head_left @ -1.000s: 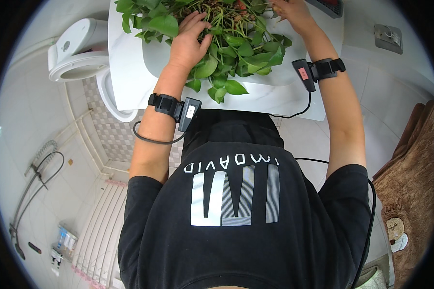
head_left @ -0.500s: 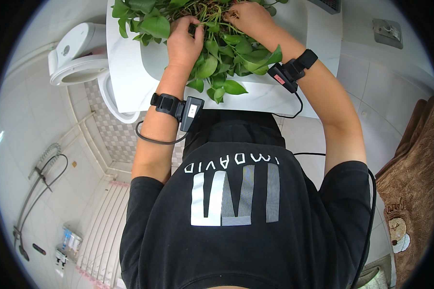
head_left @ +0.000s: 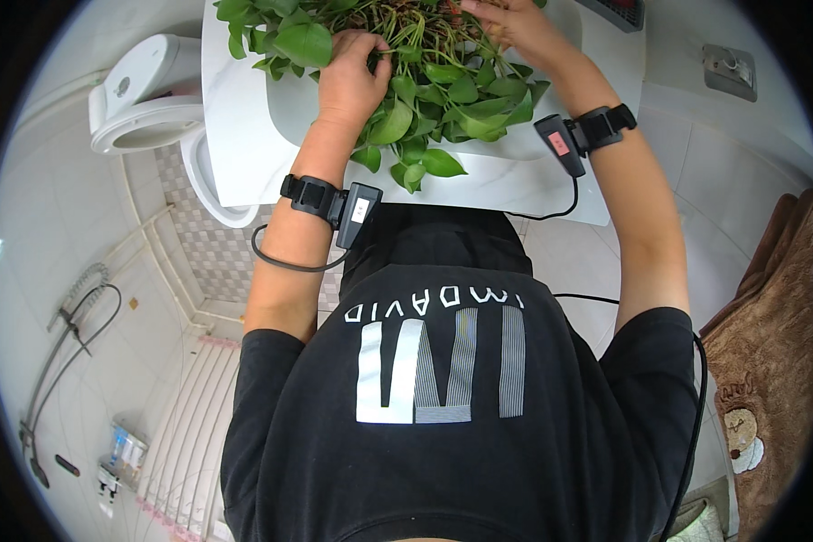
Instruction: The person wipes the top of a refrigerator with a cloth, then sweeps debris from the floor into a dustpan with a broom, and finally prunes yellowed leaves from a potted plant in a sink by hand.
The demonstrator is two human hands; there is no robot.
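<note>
A leafy green plant (head_left: 411, 95) with heart-shaped leaves and a tangle of thin brownish stems lies over the basin (head_left: 289, 113) of a white marbled washstand (head_left: 230, 108). At the plant's left side my left hand (head_left: 352, 77) curls its fingers and thumb around some stems, with the fingertips partly hidden among them. My right hand (head_left: 519, 32) is at the far right side of the plant, by the stems. Its fingers are loosely stretched and apart, and I see nothing held in them. The plant's far side is cut off by the top of the picture.
A white toilet (head_left: 144, 117) with raised parts stands to the left. Black strapped devices sit on my left wrist (head_left: 359, 212) and right wrist (head_left: 560, 144), trailing cables. A brown towel (head_left: 768, 379) hangs at the right, and a shower hose (head_left: 63, 361) is on the left wall.
My right hand has drawn away to the right from the middle stems, its fingers loosening. My left hand has shifted slightly right, still at the stems.
</note>
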